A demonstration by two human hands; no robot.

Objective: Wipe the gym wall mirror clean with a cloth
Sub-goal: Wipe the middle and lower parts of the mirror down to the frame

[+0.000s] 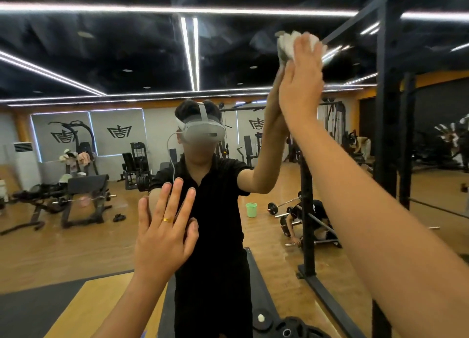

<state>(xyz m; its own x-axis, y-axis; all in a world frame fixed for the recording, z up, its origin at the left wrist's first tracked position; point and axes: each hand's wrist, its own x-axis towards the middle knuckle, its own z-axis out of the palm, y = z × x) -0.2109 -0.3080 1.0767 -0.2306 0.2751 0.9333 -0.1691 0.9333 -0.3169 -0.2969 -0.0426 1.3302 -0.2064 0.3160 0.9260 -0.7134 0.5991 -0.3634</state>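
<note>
The wall mirror fills the view and reflects the gym and me. High at the upper right, my right hand presses a crumpled white cloth flat against the glass with straight fingers. My left hand, with a gold ring on one finger, lies flat on the mirror at chest height, fingers spread. Each hand meets its own reflection on the glass.
A black steel rack post stands close on the right beside the mirror. Reflected behind me are weight benches, a green bucket, barbells on the wooden floor and a person crouching by the rack.
</note>
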